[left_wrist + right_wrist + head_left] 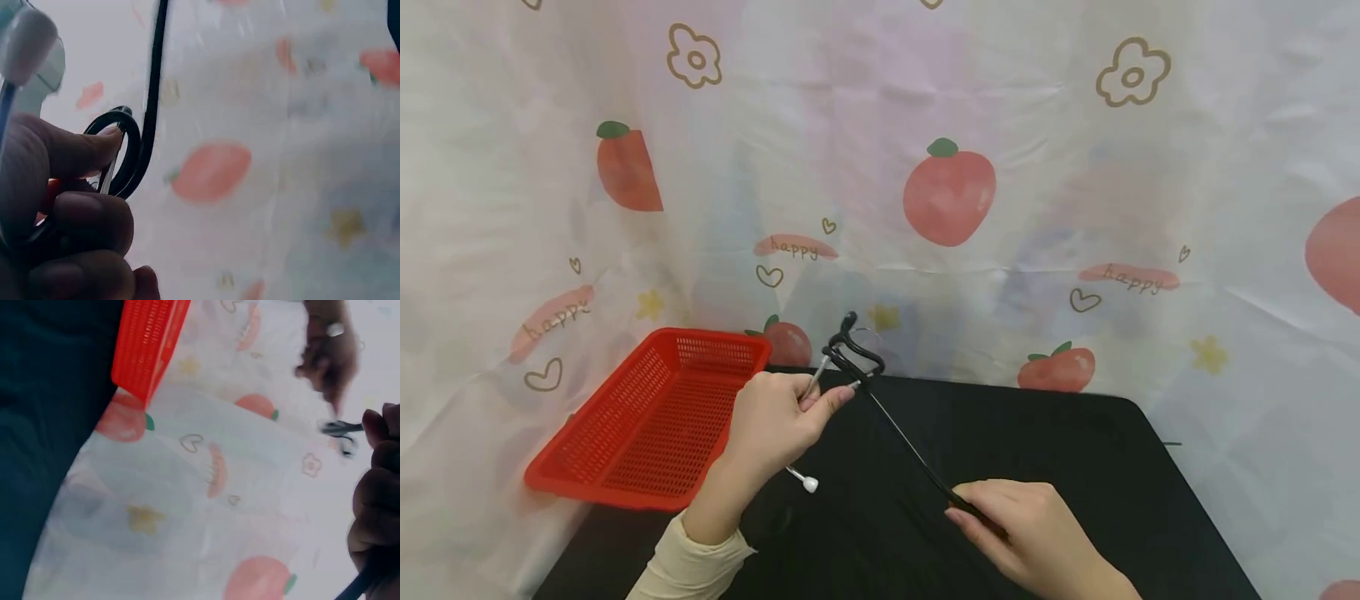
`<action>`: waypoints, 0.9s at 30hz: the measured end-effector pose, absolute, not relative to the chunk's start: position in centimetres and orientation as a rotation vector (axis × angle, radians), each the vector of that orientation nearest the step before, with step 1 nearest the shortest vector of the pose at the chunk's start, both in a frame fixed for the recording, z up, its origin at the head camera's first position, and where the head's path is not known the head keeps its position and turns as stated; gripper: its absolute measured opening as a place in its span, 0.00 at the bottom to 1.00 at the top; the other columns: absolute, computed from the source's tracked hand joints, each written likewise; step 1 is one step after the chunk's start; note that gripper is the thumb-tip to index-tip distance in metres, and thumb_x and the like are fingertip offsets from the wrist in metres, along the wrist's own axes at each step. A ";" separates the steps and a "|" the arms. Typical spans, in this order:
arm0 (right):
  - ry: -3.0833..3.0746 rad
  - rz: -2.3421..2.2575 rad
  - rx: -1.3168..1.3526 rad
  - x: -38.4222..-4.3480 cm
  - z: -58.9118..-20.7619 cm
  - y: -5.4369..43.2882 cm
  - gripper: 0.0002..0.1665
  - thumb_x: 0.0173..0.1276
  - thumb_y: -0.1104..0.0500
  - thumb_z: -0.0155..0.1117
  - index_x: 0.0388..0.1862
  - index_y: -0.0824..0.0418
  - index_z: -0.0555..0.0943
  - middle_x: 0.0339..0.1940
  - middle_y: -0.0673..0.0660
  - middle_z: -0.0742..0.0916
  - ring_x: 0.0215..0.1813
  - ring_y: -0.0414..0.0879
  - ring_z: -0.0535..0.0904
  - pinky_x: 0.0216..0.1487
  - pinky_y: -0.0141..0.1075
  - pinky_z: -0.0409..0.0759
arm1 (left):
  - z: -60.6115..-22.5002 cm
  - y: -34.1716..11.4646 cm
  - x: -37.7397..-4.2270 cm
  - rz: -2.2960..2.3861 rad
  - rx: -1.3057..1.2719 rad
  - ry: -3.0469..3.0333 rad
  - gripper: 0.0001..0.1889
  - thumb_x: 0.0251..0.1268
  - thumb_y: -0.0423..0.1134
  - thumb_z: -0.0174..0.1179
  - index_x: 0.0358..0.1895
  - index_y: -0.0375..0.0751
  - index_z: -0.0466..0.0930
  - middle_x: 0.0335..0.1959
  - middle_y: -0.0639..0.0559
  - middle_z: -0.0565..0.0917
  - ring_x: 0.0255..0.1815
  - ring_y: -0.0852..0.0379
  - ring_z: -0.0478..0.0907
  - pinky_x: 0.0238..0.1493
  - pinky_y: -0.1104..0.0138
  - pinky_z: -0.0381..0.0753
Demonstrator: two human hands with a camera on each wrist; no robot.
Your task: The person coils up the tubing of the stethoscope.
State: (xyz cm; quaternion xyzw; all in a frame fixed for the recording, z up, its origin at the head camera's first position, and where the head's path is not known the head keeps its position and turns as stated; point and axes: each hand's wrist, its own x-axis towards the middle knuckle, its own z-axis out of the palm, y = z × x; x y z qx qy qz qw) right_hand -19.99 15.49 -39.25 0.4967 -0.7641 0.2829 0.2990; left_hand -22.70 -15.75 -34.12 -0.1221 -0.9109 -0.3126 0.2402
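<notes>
Head view: left hand (778, 419) pinches a metal rod (816, 380), right hand (1026, 523) pinches black tubing (850, 365); yanking hard could totally tangle it.

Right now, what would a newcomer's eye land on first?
Likely the bright red basket, standing out at the left of the black table. Next, the thin rod at centre, its curled black end beside the left hand, its lower end in the right hand.

Blurry left hand (329, 364) (right-wrist view)
</notes>
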 end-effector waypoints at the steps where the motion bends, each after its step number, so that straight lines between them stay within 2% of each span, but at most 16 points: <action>1: -1.984 0.709 1.324 -19.8 -38.9 15.6 0.07 0.80 0.53 0.61 0.43 0.52 0.84 0.29 0.38 0.83 0.27 0.24 0.70 0.31 0.16 0.69 | -34.2 -15.9 -23.0 -0.847 -0.307 -2.516 0.34 0.63 0.58 0.71 0.10 0.52 0.57 0.08 0.65 0.54 0.13 0.64 0.54 0.19 0.69 0.50; 3: -1.895 0.650 1.337 -19.4 -37.9 15.9 0.13 0.82 0.50 0.57 0.41 0.55 0.85 0.27 0.39 0.81 0.26 0.25 0.68 0.30 0.15 0.67 | -34.4 -16.2 -23.5 -0.838 -0.269 -2.595 0.34 0.63 0.59 0.70 0.10 0.51 0.57 0.08 0.63 0.54 0.14 0.63 0.55 0.19 0.68 0.51; 7: -1.745 0.571 1.370 -19.1 -34.6 15.9 0.16 0.82 0.51 0.57 0.38 0.58 0.85 0.21 0.41 0.72 0.24 0.28 0.61 0.28 0.16 0.60 | -34.7 -15.8 -23.6 -0.813 -0.354 -2.809 0.34 0.64 0.62 0.67 0.11 0.52 0.59 0.08 0.64 0.55 0.14 0.64 0.56 0.19 0.68 0.53; 11: -1.627 0.504 1.404 -19.3 -30.5 15.4 0.15 0.81 0.52 0.60 0.35 0.57 0.85 0.20 0.42 0.69 0.23 0.30 0.59 0.26 0.18 0.56 | -34.7 -14.3 -22.7 -0.727 -0.565 -2.875 0.32 0.64 0.62 0.67 0.10 0.53 0.60 0.07 0.66 0.55 0.13 0.66 0.56 0.19 0.67 0.54; 16: -1.590 0.502 1.496 -21.7 -27.3 14.3 0.15 0.79 0.49 0.60 0.35 0.56 0.85 0.20 0.43 0.70 0.22 0.31 0.59 0.25 0.20 0.59 | -34.4 -12.2 -20.1 -0.590 -0.922 -2.772 0.34 0.65 0.59 0.69 0.10 0.54 0.57 0.08 0.69 0.51 0.12 0.71 0.47 0.16 0.73 0.47; 19: -1.613 0.608 1.602 -24.0 -27.1 13.7 0.15 0.79 0.49 0.59 0.38 0.56 0.84 0.21 0.43 0.72 0.21 0.32 0.60 0.25 0.21 0.60 | -33.7 -11.4 -18.4 -0.513 -1.120 -2.630 0.33 0.65 0.57 0.69 0.10 0.55 0.57 0.09 0.69 0.50 0.11 0.74 0.44 0.14 0.76 0.43; 24: -1.683 0.965 1.758 -27.7 -28.9 12.3 0.15 0.80 0.51 0.55 0.41 0.58 0.83 0.27 0.46 0.78 0.24 0.34 0.64 0.29 0.26 0.68 | -31.9 -10.9 -16.4 -0.362 -1.275 -2.367 0.31 0.66 0.58 0.69 0.10 0.57 0.61 0.07 0.69 0.55 0.11 0.76 0.47 0.17 0.77 0.45; 27: -1.715 1.146 1.783 -28.9 -30.6 11.7 0.17 0.80 0.49 0.53 0.41 0.58 0.83 0.27 0.49 0.78 0.25 0.36 0.66 0.30 0.29 0.70 | -31.3 -10.8 -15.8 -0.333 -1.320 -2.264 0.30 0.67 0.59 0.67 0.11 0.57 0.63 0.07 0.69 0.59 0.12 0.75 0.48 0.19 0.78 0.47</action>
